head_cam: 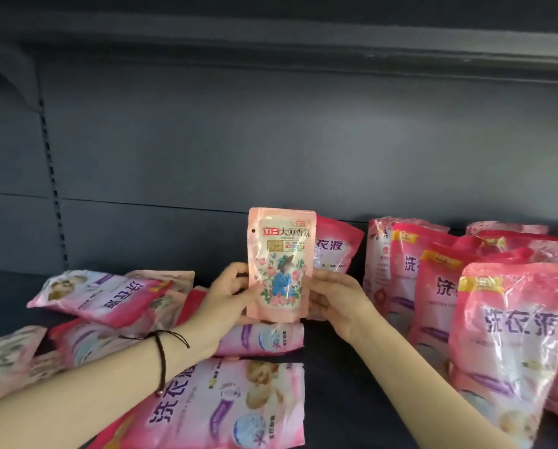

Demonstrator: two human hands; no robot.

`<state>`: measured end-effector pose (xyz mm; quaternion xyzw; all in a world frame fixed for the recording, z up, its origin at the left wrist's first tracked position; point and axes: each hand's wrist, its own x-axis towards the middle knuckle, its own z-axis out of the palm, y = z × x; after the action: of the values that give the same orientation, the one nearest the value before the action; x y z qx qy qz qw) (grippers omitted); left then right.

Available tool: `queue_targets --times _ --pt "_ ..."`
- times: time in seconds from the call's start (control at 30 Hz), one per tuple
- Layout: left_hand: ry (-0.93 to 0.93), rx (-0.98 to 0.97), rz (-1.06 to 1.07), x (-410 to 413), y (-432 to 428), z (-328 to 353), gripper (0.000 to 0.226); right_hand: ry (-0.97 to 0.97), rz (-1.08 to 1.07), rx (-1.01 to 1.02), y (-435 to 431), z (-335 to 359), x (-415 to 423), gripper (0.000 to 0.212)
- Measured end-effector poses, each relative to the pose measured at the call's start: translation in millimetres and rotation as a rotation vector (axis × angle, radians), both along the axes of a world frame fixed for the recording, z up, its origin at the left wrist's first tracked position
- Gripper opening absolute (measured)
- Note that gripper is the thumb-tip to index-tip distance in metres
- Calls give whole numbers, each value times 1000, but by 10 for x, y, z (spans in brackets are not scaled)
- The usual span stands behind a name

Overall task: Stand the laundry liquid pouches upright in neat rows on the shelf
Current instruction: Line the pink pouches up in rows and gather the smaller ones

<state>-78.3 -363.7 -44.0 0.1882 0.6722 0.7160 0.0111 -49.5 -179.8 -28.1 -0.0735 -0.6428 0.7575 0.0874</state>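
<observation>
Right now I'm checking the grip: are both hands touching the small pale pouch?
Touching. The head view shows the left hand on the small pale pouch's left edge and the right hand on its right edge.

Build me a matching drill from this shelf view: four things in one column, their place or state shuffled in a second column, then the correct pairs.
Column one
1. small pale pink pouch
2. front pouch of the right-hand rows
3. pouch at the near edge
4. cord bracelet

Column two
A. lying flat on the shelf
B. around the left wrist
C. held upright between the left hand and right hand
D. standing upright on the shelf

Pairs: 1-C, 2-D, 3-A, 4-B
</observation>
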Motion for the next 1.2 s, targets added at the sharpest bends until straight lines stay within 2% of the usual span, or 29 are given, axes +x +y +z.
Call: queue_targets --times 0.1,0.23,0.33,0.47,0.6,0.67,0.73,0.83,0.9,0.97,1.0,1.07,1.2 --pt "53 3 31 -42 105 98 14 96 -90 34 15 -5 -6 8" --pt "98 -5 30 -190 371 224 16 237 -317 130 101 11 -34 16" --pt "76 -62 0 -312 592 192 15 252 -463 200 193 -79 -41 23" --pt "172 -359 23 -402 725 17 19 133 -561 366 311 -309 -48 28" --pt "307 -612 -31 -429 708 -89 15 -34 -548 490 433 -475 -75 13" --pt "341 -686 -24 -436 704 -79 18 -24 -546 489 436 -477 -62 9" --pt "384 -764 -1 -432 682 -15 22 78 -534 477 378 -380 -14 7" --pt "459 -856 53 -404 526 168 24 316 -540 526 266 -118 92 48" --pt "491 -920 69 -380 324 303 23 467 -599 696 208 61 176 59" --pt "532 -1031 75 -343 66 431 21 619 -623 935 158 224 246 49" --pt "566 -1105 81 -322 -70 486 21 670 -588 1047 137 312 265 40" --pt "665 -1272 85 -283 -351 572 20 695 -381 1261 87 484 248 26" --pt "977 -1620 18 -265 -838 639 25 606 131 1728 -141 681 66 26"
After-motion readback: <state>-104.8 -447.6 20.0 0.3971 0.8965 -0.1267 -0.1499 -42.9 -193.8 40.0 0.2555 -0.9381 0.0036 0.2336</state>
